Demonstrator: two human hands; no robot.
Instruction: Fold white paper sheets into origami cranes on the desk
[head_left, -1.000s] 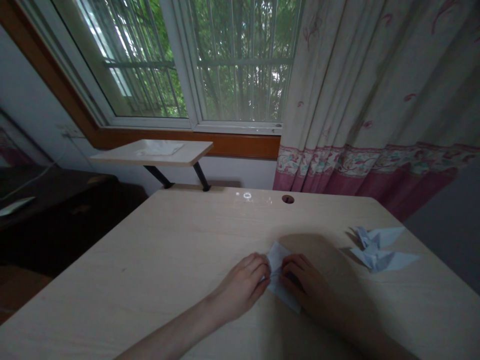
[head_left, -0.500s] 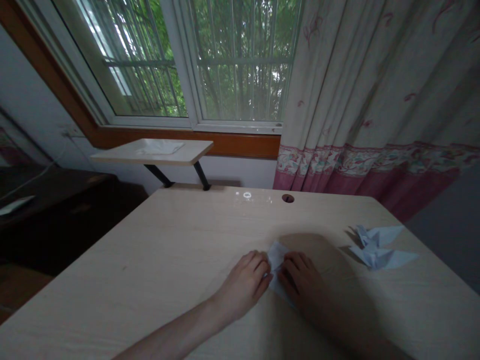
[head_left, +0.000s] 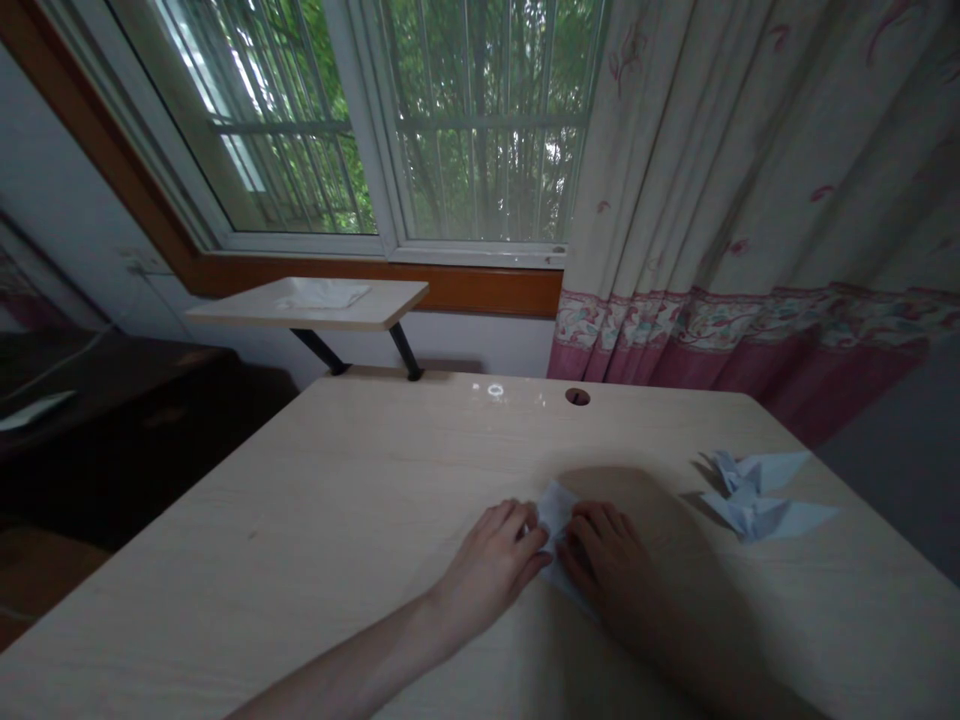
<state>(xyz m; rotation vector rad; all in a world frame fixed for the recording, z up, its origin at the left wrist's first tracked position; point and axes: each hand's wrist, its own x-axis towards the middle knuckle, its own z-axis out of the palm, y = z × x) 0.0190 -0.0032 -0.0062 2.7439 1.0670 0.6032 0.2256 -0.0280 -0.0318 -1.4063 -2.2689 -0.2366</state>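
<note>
The folded paper lies on the surface at five o'clock from mid-view, the left hand at its eight and the right hand at its four. Both hands' bent fingers touch it, pinching or merely pressing, I cannot tell; paper birds rest at three.

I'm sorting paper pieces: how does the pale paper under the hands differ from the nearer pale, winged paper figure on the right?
The pale paper looks mostly flat; the pale, winged paper figure spreads into pointed wings. The left hand and right hand partly cover the first; neither touches the second. Both are on the light, wood-look desk.
</note>
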